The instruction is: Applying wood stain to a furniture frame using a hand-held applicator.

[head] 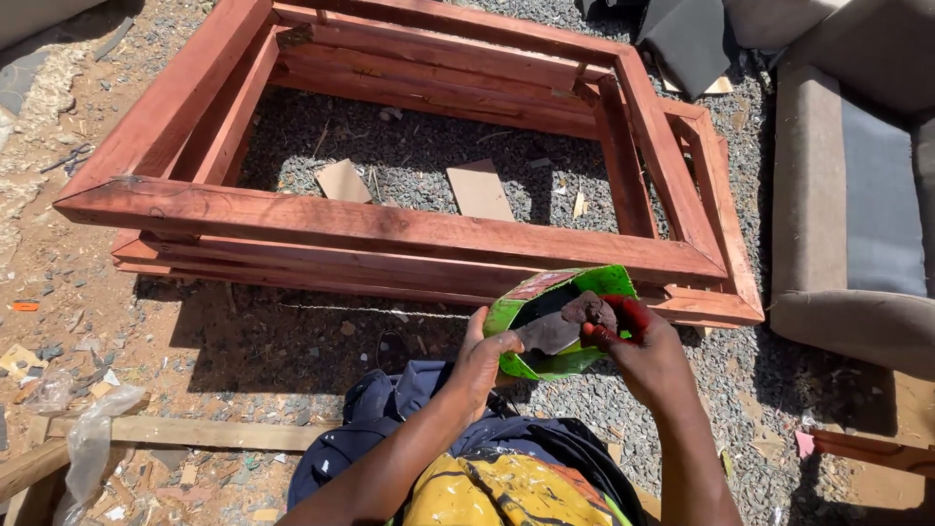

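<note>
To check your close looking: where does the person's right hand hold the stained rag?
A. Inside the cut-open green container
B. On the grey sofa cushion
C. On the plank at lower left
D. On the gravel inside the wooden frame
A: the right hand presses the rag into the green container, which the left hand holds.

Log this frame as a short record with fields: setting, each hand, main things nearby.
setting: outdoors, gravel and dirt ground in sun
left hand: grips the rim of a green cut-open container
right hand: red-stained, holds a dark stained rag inside the container's opening
ahead: stacked red-stained wooden frames lying flat on the gravel
inside frames: two cardboard pieces
right side: grey sofa
lower left: bare wooden plank, clear plastic bag
</note>
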